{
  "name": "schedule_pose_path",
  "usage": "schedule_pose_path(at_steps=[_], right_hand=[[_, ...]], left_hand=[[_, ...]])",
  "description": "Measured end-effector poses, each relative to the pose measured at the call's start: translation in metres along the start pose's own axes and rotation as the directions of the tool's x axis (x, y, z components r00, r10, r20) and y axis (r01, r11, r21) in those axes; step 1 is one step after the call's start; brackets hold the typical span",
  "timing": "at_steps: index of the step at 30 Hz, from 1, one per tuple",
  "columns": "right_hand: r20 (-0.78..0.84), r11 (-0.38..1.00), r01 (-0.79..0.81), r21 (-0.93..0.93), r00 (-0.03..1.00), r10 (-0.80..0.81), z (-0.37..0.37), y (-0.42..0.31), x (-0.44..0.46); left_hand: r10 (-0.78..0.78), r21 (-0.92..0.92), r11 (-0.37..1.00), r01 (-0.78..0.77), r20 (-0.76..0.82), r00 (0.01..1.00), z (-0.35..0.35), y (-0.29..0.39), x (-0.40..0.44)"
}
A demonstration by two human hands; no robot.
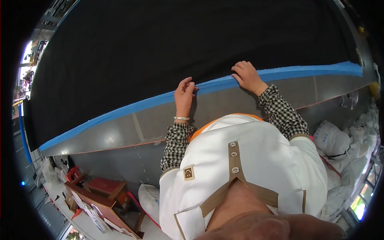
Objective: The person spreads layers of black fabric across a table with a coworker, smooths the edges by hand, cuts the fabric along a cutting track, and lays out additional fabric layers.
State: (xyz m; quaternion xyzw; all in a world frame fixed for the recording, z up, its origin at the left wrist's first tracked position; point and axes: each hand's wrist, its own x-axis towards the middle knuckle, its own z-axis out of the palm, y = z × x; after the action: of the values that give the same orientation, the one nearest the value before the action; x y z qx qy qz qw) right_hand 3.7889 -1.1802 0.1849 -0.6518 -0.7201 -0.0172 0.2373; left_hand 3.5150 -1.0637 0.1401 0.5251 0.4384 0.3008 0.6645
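Note:
A wide black cloth (160, 48) lies spread over a grey table (160, 122). Along its near side runs a blue strip (112, 112), either an edging or a layer below. My left hand (184, 98), with a bracelet at the wrist, is at the border of the black cloth and the blue strip. Its fingers are loosely bent and apart, holding nothing I can see. Farther right, my right hand (249, 78) rests over the same border, palm down, thumb apart from the bent fingers. What lies under its palm is hidden.
The table's near edge (100, 152) runs just in front of my body. A reddish wooden desk or bench (106, 200) with papers stands at lower left. White sacks (332, 140) are piled at the right, and another white sack (149, 200) stands near the desk.

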Motion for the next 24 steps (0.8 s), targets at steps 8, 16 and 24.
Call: schedule_pose_path(at_steps=[8, 16, 24], right_hand=[[0.075, 0.994, 0.079, -0.081, 0.994, -0.073, 0.023, 0.020, 0.011], [0.163, 0.963, 0.198, -0.182, 0.972, -0.169, 0.028, 0.013, 0.026], [0.232, 0.945, 0.220, -0.241, 0.959, -0.164, 0.020, 0.004, 0.038]], left_hand=[[0.214, 0.161, 0.966, -0.204, -0.047, 0.976, -0.001, -0.011, 0.006], [0.489, 0.554, 0.707, -0.440, 0.066, 0.870, 0.000, -0.003, -0.001], [0.518, 0.559, 0.695, -0.452, 0.046, 0.854, 0.000, -0.002, -0.004]])
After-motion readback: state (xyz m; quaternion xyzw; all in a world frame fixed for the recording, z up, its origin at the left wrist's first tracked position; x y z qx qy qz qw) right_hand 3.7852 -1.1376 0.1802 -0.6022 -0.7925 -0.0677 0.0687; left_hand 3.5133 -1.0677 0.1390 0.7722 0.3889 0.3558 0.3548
